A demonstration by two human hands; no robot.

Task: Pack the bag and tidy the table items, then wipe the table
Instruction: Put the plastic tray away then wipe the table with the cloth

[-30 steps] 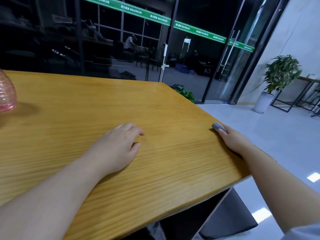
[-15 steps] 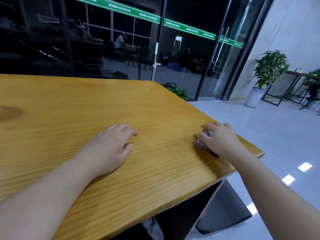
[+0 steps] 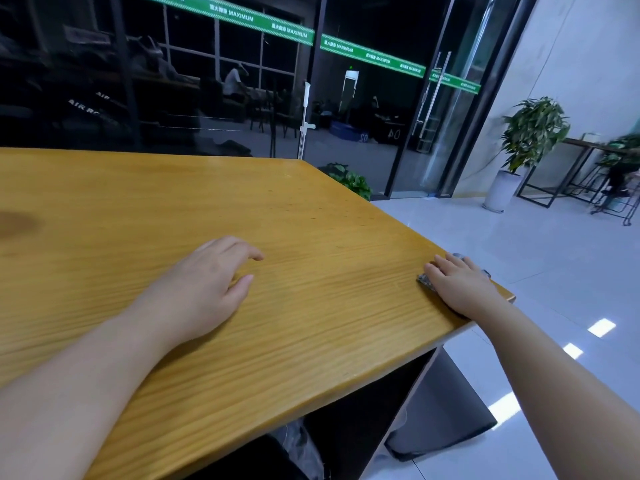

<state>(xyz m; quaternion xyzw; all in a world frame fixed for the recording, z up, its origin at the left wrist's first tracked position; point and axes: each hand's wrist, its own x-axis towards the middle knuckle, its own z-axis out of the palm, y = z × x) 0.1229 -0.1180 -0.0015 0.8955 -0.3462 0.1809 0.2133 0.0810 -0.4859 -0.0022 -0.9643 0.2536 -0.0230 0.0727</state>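
A yellow wooden table (image 3: 311,209) fills the left and middle of the view. My right hand (image 3: 460,285) lies flat near the table's right corner, pressing a small grey cloth (image 3: 424,280) against the wood. Only the cloth's edges show, at my fingertips and past my knuckles. My left hand (image 3: 207,282) rests palm down on the middle of the table, fingers loosely apart, holding nothing. No bag is in view.
The table's right edge and near corner (image 3: 509,297) drop to a glossy white floor. A dark panel (image 3: 440,410) stands under the table. Glass walls and doors (image 3: 433,116) lie beyond; a potted plant (image 3: 530,133) stands at the far right.
My right hand with the cloth slid from the table's right edge onto the surface near the corner. The view swung right, so the pink object at the left left the frame. My left hand stayed put.
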